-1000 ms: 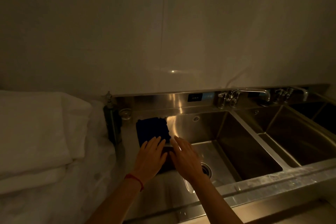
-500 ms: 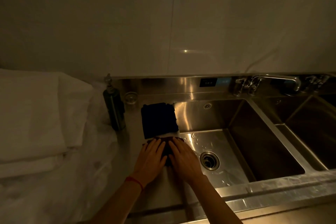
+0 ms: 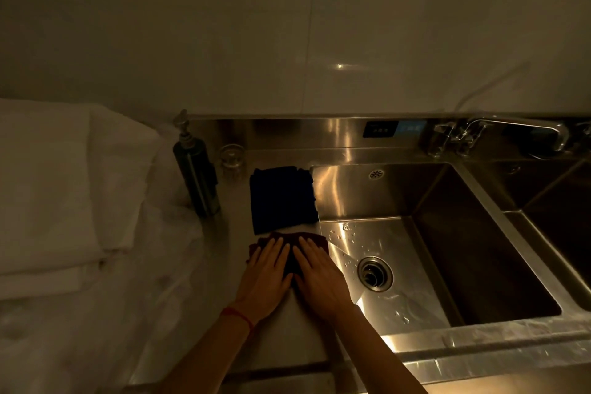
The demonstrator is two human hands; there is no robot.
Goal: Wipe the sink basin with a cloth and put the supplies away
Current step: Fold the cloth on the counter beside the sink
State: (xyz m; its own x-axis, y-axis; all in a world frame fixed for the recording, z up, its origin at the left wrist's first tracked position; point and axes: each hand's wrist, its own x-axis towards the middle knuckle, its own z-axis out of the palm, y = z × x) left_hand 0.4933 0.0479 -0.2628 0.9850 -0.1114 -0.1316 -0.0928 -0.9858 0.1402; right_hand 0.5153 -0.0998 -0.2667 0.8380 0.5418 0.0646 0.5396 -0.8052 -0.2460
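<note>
A dark red cloth (image 3: pixel 289 261) lies on the steel counter just left of the sink basin (image 3: pixel 447 249). My left hand (image 3: pixel 265 275) and my right hand (image 3: pixel 318 275) press flat on it side by side, fingers spread, covering most of it. A folded dark blue cloth (image 3: pixel 281 198) lies right behind it, apart from my hands. The basin floor is wet around the drain (image 3: pixel 374 273).
A metal pump bottle (image 3: pixel 196 176) and a small glass (image 3: pixel 232 158) stand at the counter's back left. White folded towels (image 3: pixel 51 189) are stacked on the left. A tap (image 3: pixel 499 134) sits behind the basin, with a second basin (image 3: pixel 563 221) to the right.
The view has dropped and shifted left. My hands stay flat on the red cloth in front of the blue one, now pressed closer together.
</note>
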